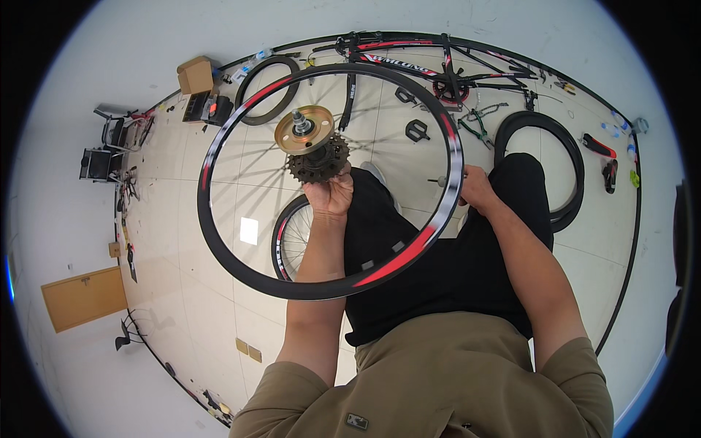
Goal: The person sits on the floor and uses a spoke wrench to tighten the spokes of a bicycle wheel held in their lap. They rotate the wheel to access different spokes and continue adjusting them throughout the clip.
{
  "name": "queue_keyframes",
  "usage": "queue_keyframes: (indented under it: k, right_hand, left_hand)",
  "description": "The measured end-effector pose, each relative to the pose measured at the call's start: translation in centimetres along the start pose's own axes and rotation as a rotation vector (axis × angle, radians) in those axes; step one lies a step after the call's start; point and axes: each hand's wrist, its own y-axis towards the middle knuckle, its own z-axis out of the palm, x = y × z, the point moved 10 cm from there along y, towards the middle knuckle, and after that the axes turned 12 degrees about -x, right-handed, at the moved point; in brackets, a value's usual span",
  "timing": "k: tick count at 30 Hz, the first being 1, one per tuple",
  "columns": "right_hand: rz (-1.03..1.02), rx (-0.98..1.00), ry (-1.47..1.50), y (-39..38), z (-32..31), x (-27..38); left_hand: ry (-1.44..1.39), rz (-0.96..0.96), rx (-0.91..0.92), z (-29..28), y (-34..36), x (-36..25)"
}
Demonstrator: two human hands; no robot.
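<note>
A bare bicycle wheel (443, 231) with a black, red and white rim and no tyre is held up in front of me, tilted. My left hand (330, 194) grips it at the hub, just under the dark sprockets (319, 160). Above the sprockets sits a gold metal disc (319, 124) with the threaded axle end (299, 122) sticking up. My right hand (477, 190) is closed beside the rim's right side. A small thin rod (434, 180) shows across the rim from it; whether my fingers hold it is unclear. The spokes and parts of the rim are blurred.
Beyond the wheel lie a black and red bike frame (401, 64), pedals (417, 131) and a tyre (257, 117). More black tyres (573, 175) rest right of my knee. Another wheel (280, 244) is below my left forearm. An opened cardboard box (195, 76) stands far left.
</note>
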Motion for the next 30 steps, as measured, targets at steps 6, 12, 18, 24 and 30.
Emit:
queue_keyframes:
  k: [6,12,18,24,30]
  right_hand:
    - [-0.01,0.014,-0.002,0.0,0.1,0.1]
    - [0.003,0.025,0.016,0.1,0.2,-0.2]
    - [-0.009,0.011,0.006,0.4,0.1,-0.5]
    - [-0.025,0.015,0.026,0.4,0.1,-0.5]
    - [-0.053,0.004,0.033,-0.1,-0.1,0.4]
  left_hand:
    - [-0.004,0.024,-0.03,-0.3,0.1,-0.2]
    - [-0.04,-0.009,-0.011,-0.1,-0.1,0.0]
    - [-0.001,0.012,-0.002,0.5,-0.4,0.2]
    - [-0.011,0.012,0.001,-0.2,0.0,-0.2]
    - [-0.008,0.003,0.051,0.3,-0.4,0.0]
